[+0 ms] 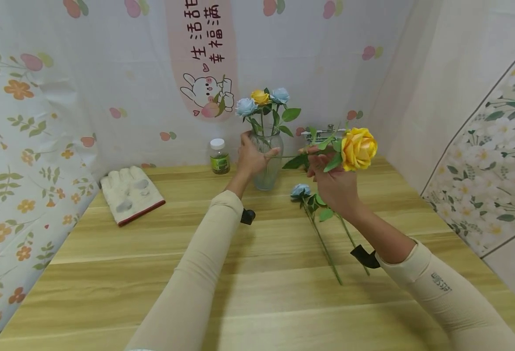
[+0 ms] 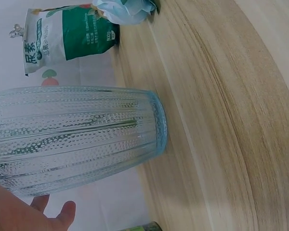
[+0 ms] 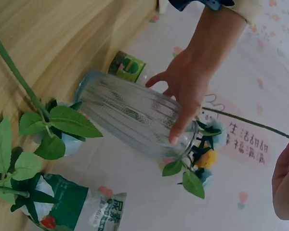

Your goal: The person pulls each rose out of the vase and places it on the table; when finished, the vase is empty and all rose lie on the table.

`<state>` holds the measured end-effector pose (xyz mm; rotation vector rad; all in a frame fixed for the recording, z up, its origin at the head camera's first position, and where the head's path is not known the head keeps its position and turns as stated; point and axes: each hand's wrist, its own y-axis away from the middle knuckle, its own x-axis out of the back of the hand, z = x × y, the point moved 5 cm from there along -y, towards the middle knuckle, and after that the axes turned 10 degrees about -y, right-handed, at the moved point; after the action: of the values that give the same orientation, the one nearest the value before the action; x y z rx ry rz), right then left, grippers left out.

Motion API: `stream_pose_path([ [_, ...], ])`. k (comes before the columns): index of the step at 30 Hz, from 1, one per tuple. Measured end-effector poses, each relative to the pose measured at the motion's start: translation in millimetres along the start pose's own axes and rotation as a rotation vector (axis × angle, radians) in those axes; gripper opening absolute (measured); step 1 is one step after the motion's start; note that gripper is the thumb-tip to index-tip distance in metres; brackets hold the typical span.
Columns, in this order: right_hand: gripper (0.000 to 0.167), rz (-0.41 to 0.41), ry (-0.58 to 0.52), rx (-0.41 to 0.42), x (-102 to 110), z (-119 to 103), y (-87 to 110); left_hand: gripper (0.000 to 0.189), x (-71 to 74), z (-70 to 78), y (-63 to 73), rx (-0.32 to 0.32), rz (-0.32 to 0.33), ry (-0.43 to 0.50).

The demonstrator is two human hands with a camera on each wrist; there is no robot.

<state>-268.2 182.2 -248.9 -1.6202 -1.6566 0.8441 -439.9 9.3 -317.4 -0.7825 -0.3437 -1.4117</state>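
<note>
Near the back of the table stands a clear ribbed glass vase (image 1: 267, 178) holding two blue artificial roses (image 1: 246, 107) and a yellow one (image 1: 260, 97). My left hand (image 1: 254, 157) grips its upper part, thumb along the near side and fingers round the other, as the right wrist view shows. To the right, my right hand (image 1: 334, 183) pinches the leafy stem of another yellow rose (image 1: 359, 149), held sideways above the table. Its bloom points right, and the bare stem (image 3: 250, 124) reaches left toward the vase's neck and my left hand.
Two blue roses (image 3: 67, 142) lie on the table right of the vase, stems (image 1: 323, 243) toward me. A green-and-white bag (image 2: 89, 33) stands behind them. Left of the vase is a white-capped jar (image 1: 220, 157); farther left lies a work glove (image 1: 131, 194). Patterned curtains surround the table.
</note>
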Motion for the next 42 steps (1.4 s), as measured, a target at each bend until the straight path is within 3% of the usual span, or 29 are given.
stream_pose_path([
  [6, 0.018, 0.026, -0.064, 0.076, 11, -7, 7.5, 0.096, -1.6, -2.4, 0.0, 0.009, 0.004, 0.042],
  [9, 0.015, 0.001, -0.075, 0.025, 13, -4, 9.8, 0.097, -0.8, -1.7, 0.7, 0.011, 0.006, 0.043],
  [12, 0.013, -0.032, -0.030, -0.115, 14, 4, 15.6, 0.097, -0.5, -1.6, 1.0, 0.015, 0.005, 0.042],
  [16, 0.018, -0.114, 0.072, -0.369, 16, 20, 24.3, 0.098, -2.0, -1.7, 1.0, 0.019, 0.004, 0.044],
  [21, 0.028, -0.227, 0.035, -0.706, 17, 46, 37.2, 0.099, -2.3, -3.0, -0.6, 0.009, 0.016, 0.043],
  [26, 0.033, -0.289, 0.009, -0.891, 15, 62, 50.4, 0.100, -2.2, -4.1, -0.5, 0.003, 0.012, 0.046],
  [35, 0.044, -0.361, 0.029, -0.969, 9, 76, 62.1, 0.099, -1.4, -2.8, -1.5, 0.006, 0.012, 0.047],
  [42, 0.047, -0.373, 0.050, -1.029, 8, 87, 73.4, 0.098, -2.1, -3.2, 0.4, 0.013, 0.009, 0.034],
])
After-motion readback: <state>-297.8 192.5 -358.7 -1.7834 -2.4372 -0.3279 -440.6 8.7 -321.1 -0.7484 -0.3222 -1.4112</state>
